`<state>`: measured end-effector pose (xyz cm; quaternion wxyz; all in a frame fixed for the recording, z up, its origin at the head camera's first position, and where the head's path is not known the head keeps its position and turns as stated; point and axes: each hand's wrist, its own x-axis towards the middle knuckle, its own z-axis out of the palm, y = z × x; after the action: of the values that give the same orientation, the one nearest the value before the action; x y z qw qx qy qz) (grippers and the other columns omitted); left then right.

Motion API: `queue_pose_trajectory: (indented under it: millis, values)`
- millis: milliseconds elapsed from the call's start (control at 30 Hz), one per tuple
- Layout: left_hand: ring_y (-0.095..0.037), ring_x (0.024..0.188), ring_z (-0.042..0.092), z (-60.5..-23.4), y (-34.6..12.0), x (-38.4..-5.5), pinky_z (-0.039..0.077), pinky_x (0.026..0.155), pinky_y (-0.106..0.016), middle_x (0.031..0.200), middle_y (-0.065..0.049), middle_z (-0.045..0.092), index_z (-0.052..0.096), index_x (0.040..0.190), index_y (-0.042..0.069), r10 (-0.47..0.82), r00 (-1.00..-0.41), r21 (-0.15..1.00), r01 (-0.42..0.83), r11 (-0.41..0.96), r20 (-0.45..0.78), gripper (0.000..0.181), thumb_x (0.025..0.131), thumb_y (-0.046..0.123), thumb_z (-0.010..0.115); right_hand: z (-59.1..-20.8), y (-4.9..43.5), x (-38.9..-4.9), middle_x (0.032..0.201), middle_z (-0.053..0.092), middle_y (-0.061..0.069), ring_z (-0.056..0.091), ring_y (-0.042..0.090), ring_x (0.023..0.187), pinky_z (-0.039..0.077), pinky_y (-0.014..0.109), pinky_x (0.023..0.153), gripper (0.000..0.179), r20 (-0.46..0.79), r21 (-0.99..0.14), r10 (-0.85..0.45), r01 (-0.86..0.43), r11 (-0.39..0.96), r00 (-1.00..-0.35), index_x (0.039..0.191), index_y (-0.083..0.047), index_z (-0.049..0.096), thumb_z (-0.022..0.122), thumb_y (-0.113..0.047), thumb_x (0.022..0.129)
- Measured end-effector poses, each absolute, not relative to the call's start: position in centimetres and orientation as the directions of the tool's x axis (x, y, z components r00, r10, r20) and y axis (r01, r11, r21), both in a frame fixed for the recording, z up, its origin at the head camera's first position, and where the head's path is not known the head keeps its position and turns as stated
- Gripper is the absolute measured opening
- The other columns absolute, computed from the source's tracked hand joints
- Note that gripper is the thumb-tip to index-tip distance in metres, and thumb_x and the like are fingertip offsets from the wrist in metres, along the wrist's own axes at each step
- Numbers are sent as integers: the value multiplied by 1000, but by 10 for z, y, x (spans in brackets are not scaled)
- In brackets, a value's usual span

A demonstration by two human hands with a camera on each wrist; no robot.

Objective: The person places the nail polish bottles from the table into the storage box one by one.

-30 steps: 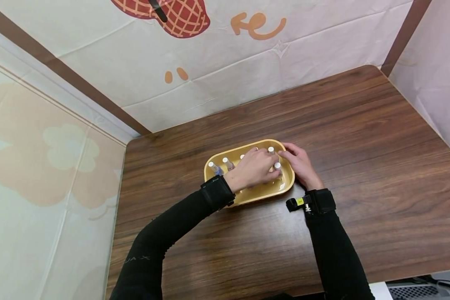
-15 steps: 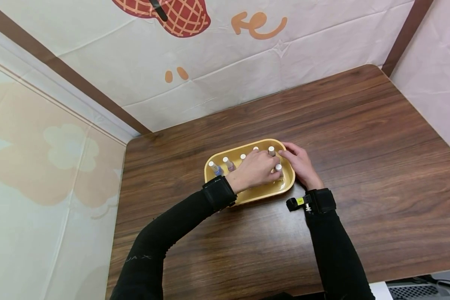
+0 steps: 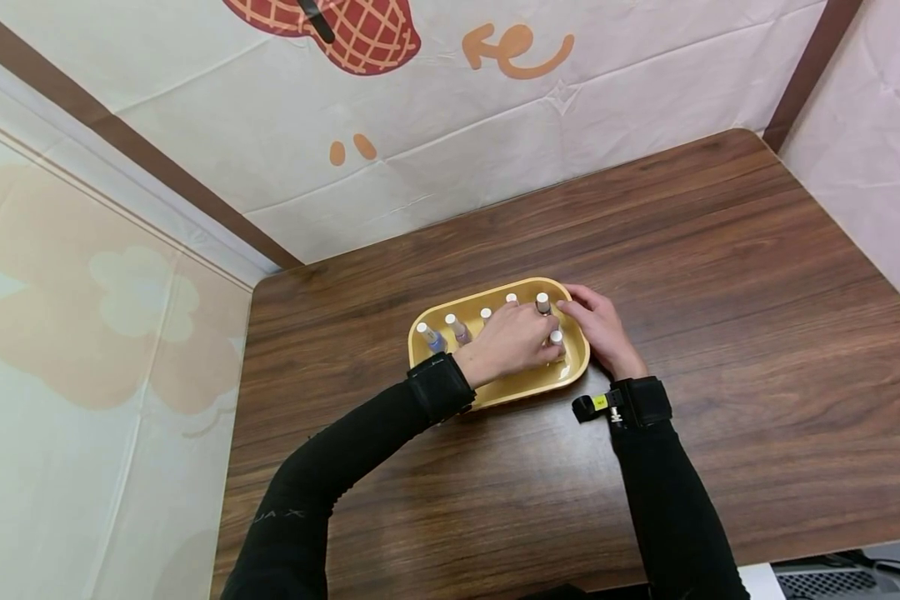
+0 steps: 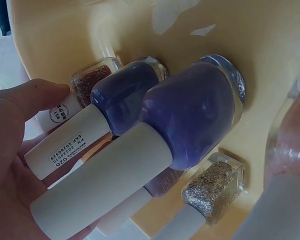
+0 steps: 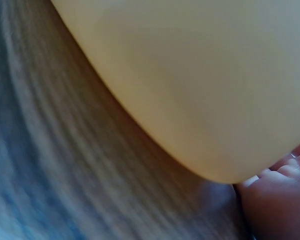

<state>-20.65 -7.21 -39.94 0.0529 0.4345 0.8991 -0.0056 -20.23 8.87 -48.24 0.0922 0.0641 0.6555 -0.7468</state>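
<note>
A yellow tray (image 3: 510, 388) holds several nail polish bottles with white caps. Reaching over it from the left, my left hand (image 3: 512, 337) is down among the bottles. In the left wrist view, its thumb and fingers pinch the white cap of a reddish-brown glitter nail polish bottle (image 4: 92, 82). Beside that lean a dark blue bottle (image 4: 127, 95) and a larger-looking purple one (image 4: 192, 110), with a silver glitter bottle (image 4: 215, 185) lower down. My right hand (image 3: 602, 329) grips the tray's right end, thumb at the rim and fingers along the outer wall.
The tray stands on a brown wooden table (image 3: 720, 350), in front of a printed white cloth wall (image 3: 457, 167). A blue polish bottle (image 3: 432, 338) and a pinkish one (image 3: 459, 330) stand at the tray's left end. A black strap (image 3: 588, 408) hangs from the right wrist.
My left hand has shifted very slightly to the right within the tray, baring more of a white cap behind its knuckles. The right hand and the tray keep their place.
</note>
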Motion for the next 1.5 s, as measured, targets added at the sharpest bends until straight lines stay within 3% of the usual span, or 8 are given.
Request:
queue_pose_trajectory:
  millis: [267,633,1267,1500]
  values:
    - [-13,67,60,-399,-72,-207,47,65,-35,69,8,60,64,80,19,774,-622,42,776,629,-119,18,88,35,64,-482,88,-203,113,59,4,60,4,92,52,15,77,42,-219,-967,-52,224,-122,-974,132,2,54,56,-13,94]
    - [-12,63,58,-401,-73,-206,47,62,-34,65,8,57,63,78,19,777,-618,37,779,626,-122,18,89,33,63,-483,87,-203,108,59,-1,59,3,91,52,14,77,41,-214,-967,-59,220,-129,-975,131,3,54,57,-14,94]
    - [-12,63,58,-403,-71,-207,47,64,-33,64,9,57,63,77,19,766,-626,45,769,637,-147,20,89,35,62,-482,88,-202,115,58,5,59,3,93,52,14,78,42,-223,-965,-63,229,-128,-973,133,3,53,57,-13,94]
    - [-12,62,57,-402,-71,-207,46,64,-33,64,9,56,63,79,19,762,-628,53,765,642,-157,20,89,35,62,-482,89,-201,112,58,1,59,3,92,52,15,78,42,-227,-965,-58,232,-118,-972,133,2,53,57,-14,94]
